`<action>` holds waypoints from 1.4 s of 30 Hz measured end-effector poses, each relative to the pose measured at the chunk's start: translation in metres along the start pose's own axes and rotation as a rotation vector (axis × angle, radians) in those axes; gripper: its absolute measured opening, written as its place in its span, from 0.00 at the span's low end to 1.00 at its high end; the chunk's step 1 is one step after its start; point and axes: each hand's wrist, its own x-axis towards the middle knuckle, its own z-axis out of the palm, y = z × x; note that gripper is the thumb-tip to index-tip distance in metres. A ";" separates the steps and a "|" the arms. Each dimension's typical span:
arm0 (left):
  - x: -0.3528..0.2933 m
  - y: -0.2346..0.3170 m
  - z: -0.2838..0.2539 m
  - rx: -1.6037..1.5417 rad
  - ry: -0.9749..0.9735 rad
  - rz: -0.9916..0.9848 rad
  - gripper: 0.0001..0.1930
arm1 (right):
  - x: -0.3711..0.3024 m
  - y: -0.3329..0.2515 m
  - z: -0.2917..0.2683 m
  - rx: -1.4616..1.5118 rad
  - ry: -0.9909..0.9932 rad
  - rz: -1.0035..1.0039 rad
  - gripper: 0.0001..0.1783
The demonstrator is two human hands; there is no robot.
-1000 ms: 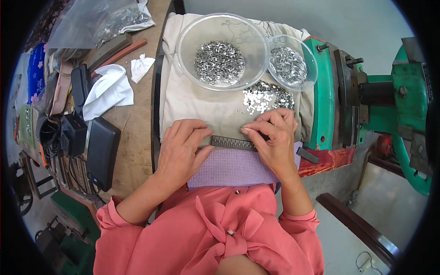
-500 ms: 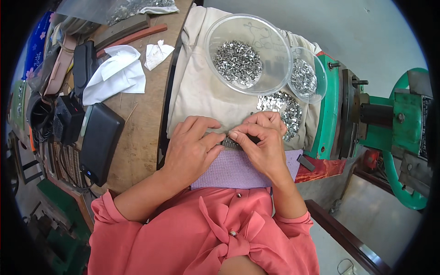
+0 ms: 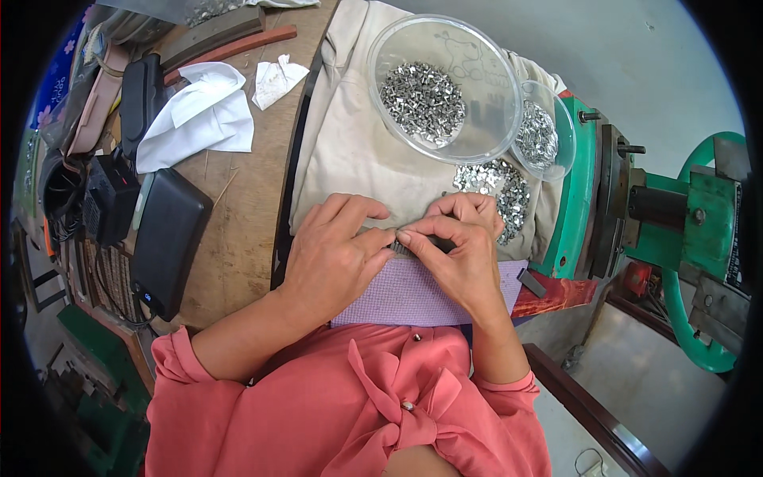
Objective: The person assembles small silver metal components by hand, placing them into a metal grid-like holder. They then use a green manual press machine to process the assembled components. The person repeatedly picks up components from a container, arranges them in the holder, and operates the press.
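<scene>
A small dark ridged metal strip [image 3: 403, 250] lies between my hands, partly hidden under the fingers. My left hand [image 3: 330, 250] is closed, its thumb and forefinger tips pressed at the strip's left end. Over the right part of the strip, my right hand [image 3: 465, 242] pinches with thumb and forefinger; whatever is in that pinch is too small to make out. Just beyond the right hand, a loose pile of shiny little metal pieces [image 3: 515, 203] lies on the beige cloth [image 3: 350, 151]. Below the hands is a purple woven mat [image 3: 397, 296].
Two clear plastic tubs of metal bits, one large [image 3: 497, 135] and one small [image 3: 566, 143], stand behind the pile. A green machine with a handwheel [image 3: 693, 318] is at right. On the wooden table at left lie white cloth [image 3: 226, 119] and a black power bank [image 3: 171, 242].
Both hands keep nearly the same pose at the strip, with only slight finger movement. The view has shifted a little, so the tubs appear slightly farther right and higher.
</scene>
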 end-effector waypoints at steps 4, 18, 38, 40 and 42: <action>0.001 -0.001 0.001 0.000 0.004 -0.001 0.11 | 0.001 -0.003 -0.001 0.011 -0.012 0.031 0.09; 0.006 0.000 -0.004 -0.011 -0.047 -0.011 0.12 | 0.002 0.002 -0.007 0.039 -0.075 0.039 0.09; 0.006 -0.001 -0.005 -0.027 -0.057 0.003 0.12 | 0.002 -0.001 -0.008 -0.013 -0.047 0.011 0.10; 0.006 -0.002 -0.005 -0.030 -0.053 0.006 0.12 | 0.002 -0.001 -0.008 -0.020 -0.048 0.007 0.10; 0.006 -0.002 -0.005 -0.032 -0.051 0.011 0.12 | 0.001 0.002 -0.012 -0.031 -0.058 0.023 0.11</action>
